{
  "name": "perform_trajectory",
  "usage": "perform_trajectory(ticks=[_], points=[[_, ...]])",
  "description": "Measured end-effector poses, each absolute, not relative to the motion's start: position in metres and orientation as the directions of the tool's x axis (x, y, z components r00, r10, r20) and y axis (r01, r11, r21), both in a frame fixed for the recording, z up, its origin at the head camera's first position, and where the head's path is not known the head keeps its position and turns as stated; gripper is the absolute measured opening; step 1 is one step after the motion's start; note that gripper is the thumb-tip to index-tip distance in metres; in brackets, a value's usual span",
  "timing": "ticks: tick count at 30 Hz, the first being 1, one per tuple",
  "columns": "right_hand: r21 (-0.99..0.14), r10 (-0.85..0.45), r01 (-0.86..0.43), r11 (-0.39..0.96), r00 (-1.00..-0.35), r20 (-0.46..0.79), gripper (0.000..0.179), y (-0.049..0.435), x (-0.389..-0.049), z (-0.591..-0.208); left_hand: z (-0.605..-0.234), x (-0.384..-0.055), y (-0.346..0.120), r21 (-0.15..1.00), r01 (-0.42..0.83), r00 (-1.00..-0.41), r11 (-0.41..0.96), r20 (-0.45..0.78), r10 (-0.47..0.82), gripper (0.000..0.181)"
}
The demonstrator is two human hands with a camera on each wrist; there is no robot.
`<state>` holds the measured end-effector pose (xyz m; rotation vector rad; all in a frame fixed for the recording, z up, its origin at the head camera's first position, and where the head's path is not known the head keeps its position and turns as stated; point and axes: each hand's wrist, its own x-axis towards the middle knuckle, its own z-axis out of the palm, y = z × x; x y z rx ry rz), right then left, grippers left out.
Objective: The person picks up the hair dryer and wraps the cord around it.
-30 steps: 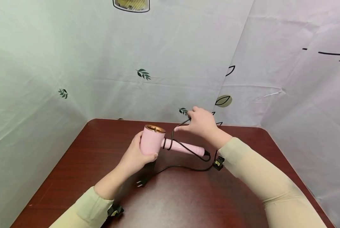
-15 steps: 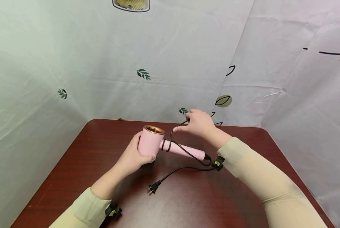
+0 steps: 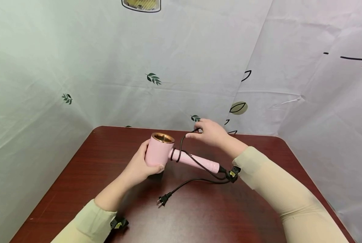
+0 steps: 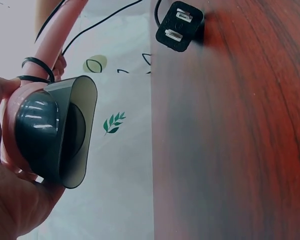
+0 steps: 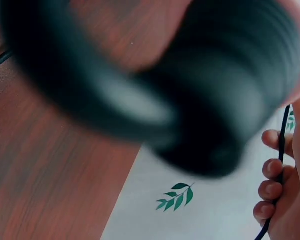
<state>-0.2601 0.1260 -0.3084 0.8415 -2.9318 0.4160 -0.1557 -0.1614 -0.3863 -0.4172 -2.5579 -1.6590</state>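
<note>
A pink hair dryer (image 3: 158, 152) with a gold-rimmed end facing up is gripped round its barrel by my left hand (image 3: 135, 170). Its handle points right, sloping slightly down. In the left wrist view, a dark flat nozzle (image 4: 45, 135) sits on the barrel's other end. The black cord (image 3: 181, 145) loops round the handle close to the barrel. My right hand (image 3: 212, 132) holds a stretch of it above the handle, fingers curled round the cord in the right wrist view. The two-pin plug (image 3: 164, 199) lies on the table, in front of the dryer.
The dark red wooden table (image 3: 193, 219) runs back to a pale wall sheet (image 3: 181, 67) printed with leaves. A small black camera (image 3: 233, 173) at my right wrist overlaps the cord by the handle's end.
The dryer and my left hand have shifted slightly left, and the handle's end has dipped. My right hand has lowered a little with the cord. The plug has moved right and nearer to me.
</note>
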Motion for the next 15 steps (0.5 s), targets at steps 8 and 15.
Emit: perform_trajectory(ticks=[8, 15], points=[[-0.236, -0.565, -0.584, 0.777, -0.812, 0.149, 0.037, 0.131, -0.263, -0.312, -0.385, -0.159, -0.168, 0.873, 0.303, -0.945, 0.383, 0.224, 0.237, 0.1], [-0.21, -0.621, -0.644, 0.736, -0.765, 0.17, 0.034, 0.132, -0.263, -0.313, -0.384, -0.162, -0.174, 0.872, 0.337, -0.929, 0.356, 0.246, 0.278, 0.098]])
